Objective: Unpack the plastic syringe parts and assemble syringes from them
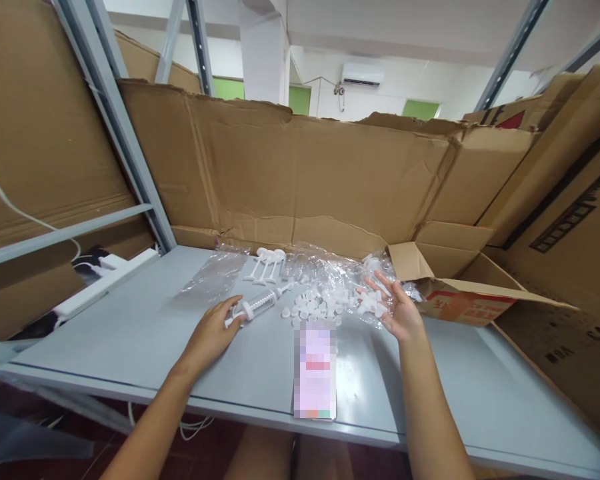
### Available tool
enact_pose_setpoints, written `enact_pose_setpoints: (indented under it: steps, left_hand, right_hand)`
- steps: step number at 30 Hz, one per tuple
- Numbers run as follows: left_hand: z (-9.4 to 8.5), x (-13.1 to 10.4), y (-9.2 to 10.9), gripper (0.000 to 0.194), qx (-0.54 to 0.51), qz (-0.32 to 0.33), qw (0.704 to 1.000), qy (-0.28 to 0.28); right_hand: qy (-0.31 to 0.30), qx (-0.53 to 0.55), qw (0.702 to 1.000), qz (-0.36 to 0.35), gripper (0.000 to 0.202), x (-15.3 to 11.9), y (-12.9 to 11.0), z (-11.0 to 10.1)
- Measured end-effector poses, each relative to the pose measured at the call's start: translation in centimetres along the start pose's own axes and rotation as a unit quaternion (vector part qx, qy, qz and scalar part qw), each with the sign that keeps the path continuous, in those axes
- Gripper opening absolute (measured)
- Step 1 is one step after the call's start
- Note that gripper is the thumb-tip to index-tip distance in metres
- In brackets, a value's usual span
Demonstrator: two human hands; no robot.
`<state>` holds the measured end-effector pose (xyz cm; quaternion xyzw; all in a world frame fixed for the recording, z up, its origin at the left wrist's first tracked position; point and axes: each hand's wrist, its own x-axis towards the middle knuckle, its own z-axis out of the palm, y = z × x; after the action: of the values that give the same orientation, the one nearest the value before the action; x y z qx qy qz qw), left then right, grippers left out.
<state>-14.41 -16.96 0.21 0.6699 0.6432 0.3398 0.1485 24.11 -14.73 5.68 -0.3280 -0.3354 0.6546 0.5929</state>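
Note:
My left hand (pixel 215 333) curls its thumb and fingers around the white rear end of a clear plastic syringe (pixel 263 305). The syringe slants up to the right, its narrow white tip towards a heap of small white plastic caps (pixel 317 305). On the right, my right hand (pixel 397 310) is turned palm up with its fingers spread. Several white plastic pieces (pixel 371 303) show across its fingers; whether they rest on the hand or in clear film is hard to tell. White plungers (pixel 267 265) with round ends lie behind the syringe.
Clear plastic bags (pixel 215 270) lie along the back of the grey table (pixel 145 333). A phone (pixel 315 370) lies near the front edge. An open cardboard box (pixel 473 300) stands right, a power strip (pixel 107 283) left. Cardboard sheets (pixel 300 173) wall the back.

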Motion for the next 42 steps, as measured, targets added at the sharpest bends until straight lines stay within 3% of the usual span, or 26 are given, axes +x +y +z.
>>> enact_pose_setpoints:
  steps: [4, 7, 10, 12, 20, 22, 26, 28, 33, 38, 40, 42]
  left_hand:
    - [-0.3, 1.5, 2.9, 0.038, -0.015, 0.061, 0.996, 0.059]
    - [0.1, 3.0, 4.2, 0.037, -0.005, 0.061, 0.998, 0.018]
    - [1.0, 4.2, 4.1, 0.040, 0.038, 0.014, 0.995, -0.091]
    - [1.6, 4.6, 3.7, 0.041, 0.065, -0.003, 0.989, -0.135]
    - [1.4, 3.5, 3.0, 0.045, 0.093, -0.015, 0.986, -0.140]
    - [1.1, 3.2, 3.2, 0.048, 0.080, 0.006, 0.990, -0.114]
    - [0.7, 3.3, 5.0, 0.043, -0.021, 0.075, 0.997, -0.001]
    - [0.6, 3.7, 6.6, 0.037, -0.106, 0.105, 0.989, 0.014]
    - [0.7, 5.7, 10.0, 0.032, -0.223, 0.086, 0.969, -0.063]
    - [1.1, 8.3, 10.4, 0.038, -0.367, 0.023, 0.880, -0.301]
    - [1.4, 9.0, 10.2, 0.039, -0.396, 0.006, 0.869, -0.297]
    - [2.0, 9.4, 10.3, 0.039, -0.440, -0.007, 0.868, -0.230]
  right_hand:
    - [-0.005, 0.003, 1.000, 0.010, 0.035, -0.1, 0.0, 0.3]
    - [-0.001, -0.003, 1.000, 0.015, 0.035, -0.2, -0.1, 0.6]
    - [0.012, 0.000, 1.000, 0.012, 0.035, -0.4, -0.1, 0.8]
    - [0.020, 0.005, 1.000, 0.013, 0.034, -0.4, -0.1, 1.0]
    - [0.017, 0.014, 1.000, 0.019, 0.034, -0.4, 0.0, 1.1]
    - [0.019, 0.010, 1.000, 0.022, 0.034, -0.4, 0.0, 1.1]
    - [0.017, 0.001, 0.999, 0.029, 0.034, -0.6, -0.1, 1.3]
    - [0.008, 0.000, 0.999, 0.034, 0.034, -0.6, -0.1, 1.4]
    - [-0.025, -0.005, 0.999, 0.046, 0.033, -0.6, 0.1, 1.4]
    - [-0.068, -0.009, 0.997, 0.036, 0.038, -0.8, -0.2, 1.1]
    - [-0.084, 0.001, 0.996, 0.021, 0.045, -1.1, -0.5, 1.1]
    - [-0.085, 0.018, 0.996, -0.013, 0.051, -1.4, -0.7, 1.1]
